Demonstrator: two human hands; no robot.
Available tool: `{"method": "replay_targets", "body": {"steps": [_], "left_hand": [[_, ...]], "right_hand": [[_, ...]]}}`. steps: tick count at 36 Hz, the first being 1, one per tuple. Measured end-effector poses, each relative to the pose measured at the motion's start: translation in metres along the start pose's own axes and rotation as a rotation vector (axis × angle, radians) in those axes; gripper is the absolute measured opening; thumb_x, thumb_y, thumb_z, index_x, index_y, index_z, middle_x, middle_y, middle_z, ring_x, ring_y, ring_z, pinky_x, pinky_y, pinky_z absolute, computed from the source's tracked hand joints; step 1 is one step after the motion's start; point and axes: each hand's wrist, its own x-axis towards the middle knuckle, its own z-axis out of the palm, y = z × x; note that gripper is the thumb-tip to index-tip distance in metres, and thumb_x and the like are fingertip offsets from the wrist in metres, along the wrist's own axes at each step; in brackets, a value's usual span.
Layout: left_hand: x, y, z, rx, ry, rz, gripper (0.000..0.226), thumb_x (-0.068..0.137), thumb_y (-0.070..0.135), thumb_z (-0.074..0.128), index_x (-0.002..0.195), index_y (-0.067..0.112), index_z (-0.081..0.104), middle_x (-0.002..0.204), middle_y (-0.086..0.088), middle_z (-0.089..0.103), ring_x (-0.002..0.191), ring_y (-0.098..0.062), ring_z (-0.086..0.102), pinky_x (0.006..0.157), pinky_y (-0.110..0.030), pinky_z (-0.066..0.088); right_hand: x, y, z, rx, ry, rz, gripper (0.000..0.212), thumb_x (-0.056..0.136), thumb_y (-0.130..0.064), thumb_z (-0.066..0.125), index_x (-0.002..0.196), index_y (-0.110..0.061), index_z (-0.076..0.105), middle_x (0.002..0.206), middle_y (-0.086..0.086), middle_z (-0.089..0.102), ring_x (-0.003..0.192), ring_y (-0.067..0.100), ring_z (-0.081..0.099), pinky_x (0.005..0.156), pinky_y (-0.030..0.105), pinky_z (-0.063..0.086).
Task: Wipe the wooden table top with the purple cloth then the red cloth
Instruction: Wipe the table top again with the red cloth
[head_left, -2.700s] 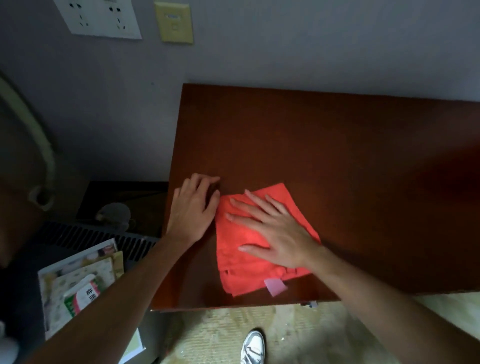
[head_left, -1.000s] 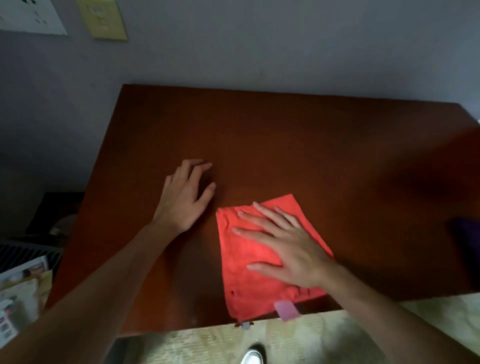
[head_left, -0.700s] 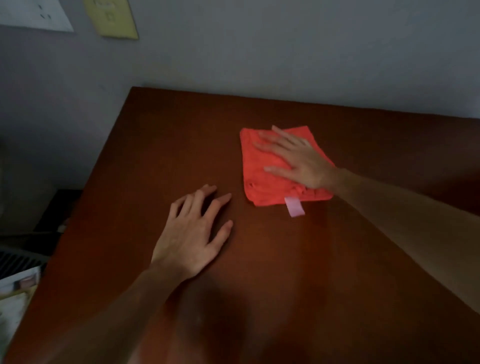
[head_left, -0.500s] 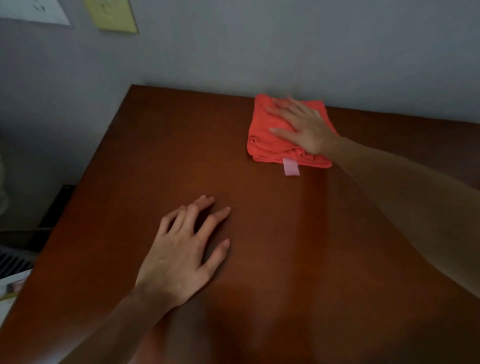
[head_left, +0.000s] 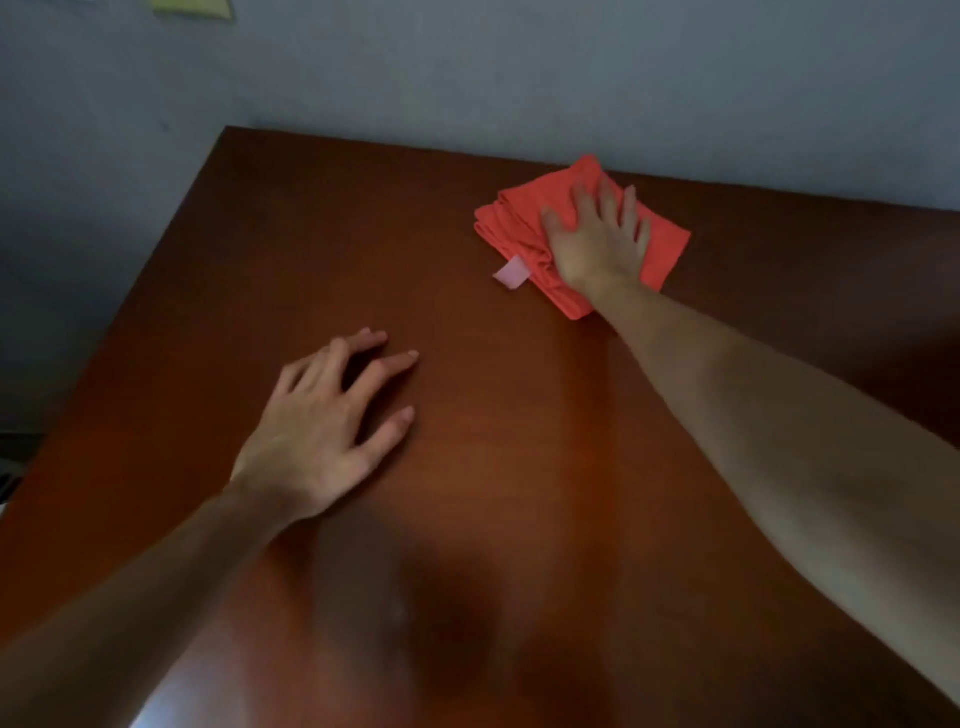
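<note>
Near the far edge of the worktop (head_left: 467, 218) I see my right hand (head_left: 597, 244), fingers (head_left: 629, 205) spread, pressing the red cloth (head_left: 519, 223); its pink label (head_left: 511, 273) shows no readable writing. My left hand (head_left: 317, 436) lies flat, fingers spread.

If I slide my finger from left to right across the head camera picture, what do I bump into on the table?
Left hand flat on the wooden table top → small pink tag → red cloth → right hand pressing on the cloth.
</note>
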Motion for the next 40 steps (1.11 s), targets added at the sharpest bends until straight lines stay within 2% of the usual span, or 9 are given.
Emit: {"method": "replay_targets", "body": {"steps": [4, 9, 14, 18, 22, 26, 33, 36, 40], "left_hand": [[0.0, 0.001, -0.001, -0.009, -0.009, -0.017, 0.058, 0.095, 0.063, 0.032, 0.148, 0.041, 0.038, 0.151, 0.001, 0.034, 0.145, -0.019, 0.031, 0.113, -0.039, 0.021], [-0.002, 0.005, -0.005, -0.03, 0.003, -0.039, 0.056, 0.095, 0.06, 0.034, 0.145, 0.037, 0.044, 0.148, -0.001, 0.037, 0.136, -0.024, 0.039, 0.111, -0.045, 0.027], [-0.012, 0.023, -0.003, 0.022, 0.087, -0.09, 0.055, 0.094, 0.053, 0.034, 0.136, 0.026, 0.056, 0.139, -0.006, 0.049, 0.125, -0.03, 0.049, 0.102, -0.048, 0.036], [-0.02, 0.054, 0.004, -0.028, 0.148, -0.12, 0.049, 0.093, 0.045, 0.037, 0.13, 0.022, 0.06, 0.127, -0.007, 0.053, 0.119, -0.029, 0.05, 0.097, -0.046, 0.037], [-0.017, 0.089, 0.016, -0.074, 0.15, -0.057, 0.046, 0.089, 0.042, 0.04, 0.125, 0.022, 0.061, 0.123, -0.005, 0.055, 0.113, -0.029, 0.053, 0.091, -0.045, 0.038], [0.004, 0.114, 0.027, -0.124, 0.163, -0.05, 0.046, 0.089, 0.04, 0.04, 0.124, 0.021, 0.062, 0.123, -0.005, 0.056, 0.112, -0.028, 0.053, 0.091, -0.044, 0.038], [0.044, 0.137, 0.044, -0.204, 0.154, -0.108, 0.047, 0.099, 0.041, 0.039, 0.138, 0.019, 0.051, 0.132, -0.003, 0.049, 0.12, -0.023, 0.048, 0.102, -0.041, 0.03], [0.046, 0.138, 0.05, -0.102, 0.113, -0.096, 0.052, 0.099, 0.048, 0.036, 0.145, 0.025, 0.045, 0.139, -0.001, 0.045, 0.126, -0.02, 0.044, 0.107, -0.039, 0.024], [0.045, 0.139, 0.049, 0.013, 0.031, -0.075, 0.052, 0.098, 0.053, 0.034, 0.146, 0.037, 0.044, 0.146, -0.002, 0.041, 0.131, -0.023, 0.043, 0.11, -0.041, 0.025]], "right_hand": [[-0.075, 0.017, -0.001, -0.014, 0.013, -0.087, 0.068, 0.101, -0.065, 0.03, 0.162, -0.035, 0.024, 0.172, -0.004, 0.014, 0.16, 0.024, -0.001, 0.127, 0.05, 0.002], [-0.208, 0.047, -0.01, -0.04, 0.023, -0.262, 0.08, 0.091, -0.074, 0.018, 0.16, -0.035, 0.029, 0.171, -0.007, 0.018, 0.16, 0.023, 0.003, 0.128, 0.048, 0.007], [-0.335, 0.079, -0.021, -0.052, 0.0, -0.44, 0.072, 0.099, -0.072, 0.029, 0.162, -0.036, 0.024, 0.172, -0.01, 0.013, 0.16, 0.019, 0.001, 0.127, 0.051, 0.016], [-0.368, 0.113, -0.039, -0.054, -0.126, -0.661, 0.073, 0.099, -0.07, 0.039, 0.162, -0.038, 0.021, 0.172, -0.012, 0.007, 0.16, 0.018, -0.001, 0.125, 0.055, 0.02], [-0.336, 0.137, -0.055, -0.065, -0.254, -0.868, 0.068, 0.101, -0.062, 0.049, 0.161, -0.041, 0.024, 0.172, -0.014, 0.006, 0.16, 0.016, -0.003, 0.128, 0.052, 0.012], [-0.282, 0.148, -0.058, -0.061, -0.286, -0.971, 0.062, 0.102, -0.054, 0.051, 0.159, -0.04, 0.03, 0.172, -0.013, 0.011, 0.16, 0.016, -0.001, 0.128, 0.051, 0.013], [-0.138, 0.158, -0.049, -0.1, -0.194, -0.983, 0.061, 0.103, -0.055, 0.04, 0.159, -0.032, 0.034, 0.171, -0.005, 0.021, 0.16, 0.02, 0.009, 0.123, 0.051, 0.025], [-0.07, 0.157, -0.047, -0.109, -0.181, -0.935, 0.062, 0.104, -0.057, 0.035, 0.16, -0.032, 0.032, 0.17, -0.005, 0.021, 0.159, 0.022, 0.011, 0.121, 0.055, 0.027], [0.005, 0.148, -0.05, -0.082, -0.196, -0.856, 0.063, 0.103, -0.06, 0.031, 0.161, -0.035, 0.028, 0.17, -0.008, 0.02, 0.159, 0.02, 0.009, 0.122, 0.057, 0.023]]}}
